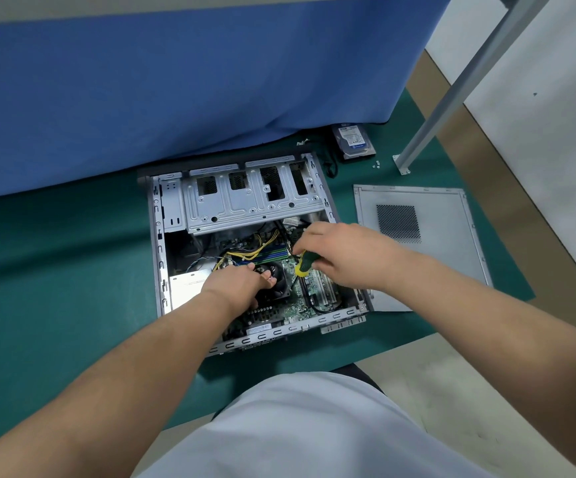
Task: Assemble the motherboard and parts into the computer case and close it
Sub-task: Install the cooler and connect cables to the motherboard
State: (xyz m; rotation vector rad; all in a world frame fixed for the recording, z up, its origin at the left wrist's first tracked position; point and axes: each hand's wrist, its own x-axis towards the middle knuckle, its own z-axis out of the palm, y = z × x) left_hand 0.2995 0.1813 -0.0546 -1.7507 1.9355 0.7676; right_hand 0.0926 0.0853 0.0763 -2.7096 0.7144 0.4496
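Motherboard [290, 305] inside open case [157, 243].

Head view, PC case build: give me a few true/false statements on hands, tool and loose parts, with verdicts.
1. The right hand grips a green and yellow screwdriver. True.
2. The left hand holds the hard drive. False: it rests on the CPU fan; the drive lies on the green mat beyond the case.
3. The side panel is fitted on the case. False: it lies flat to the case's right.
4. The motherboard sits inside the case. True.
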